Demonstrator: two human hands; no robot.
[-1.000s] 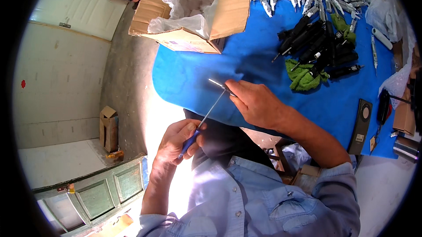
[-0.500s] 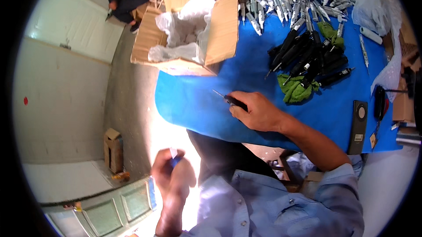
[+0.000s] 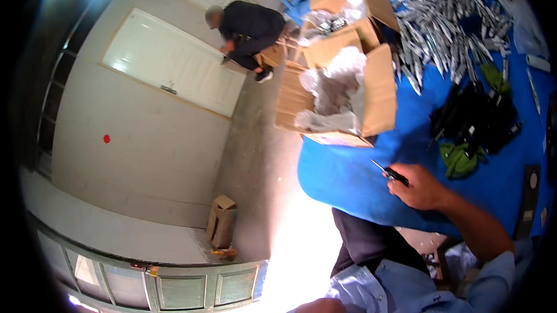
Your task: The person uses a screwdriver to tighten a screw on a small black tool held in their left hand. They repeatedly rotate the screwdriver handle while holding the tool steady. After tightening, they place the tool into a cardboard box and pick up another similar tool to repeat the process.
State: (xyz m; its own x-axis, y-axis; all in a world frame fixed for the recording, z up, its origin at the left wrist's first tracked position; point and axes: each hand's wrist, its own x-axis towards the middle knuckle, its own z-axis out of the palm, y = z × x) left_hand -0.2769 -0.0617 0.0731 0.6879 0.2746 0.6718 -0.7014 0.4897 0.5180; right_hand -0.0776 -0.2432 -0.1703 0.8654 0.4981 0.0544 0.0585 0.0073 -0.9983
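Observation:
My right hand (image 3: pixel 422 189) rests on the blue table (image 3: pixel 342 179) near its front edge. It is closed around a small black-handled tool (image 3: pixel 394 174) whose thin metal tip points up and to the left. Only a sliver of my left hand (image 3: pixel 321 306) shows at the bottom edge, below my light blue shirt (image 3: pixel 394 290). Whether that hand holds anything is hidden.
An open cardboard box (image 3: pixel 348 95) lined with clear plastic stands on the table's left end, with more boxes (image 3: pixel 348 5) behind. A heap of silver metal parts (image 3: pixel 447 17) lies far right, above black tools and green cloth (image 3: pixel 473 127). A small carton (image 3: pixel 221 220) stands on the floor. Another person (image 3: pixel 246 28) crouches by the white door.
My hands came apart: the left one, which held a blue-handled piece, dropped to the bottom edge. The right hand kept the black tool on the table. The view swung left.

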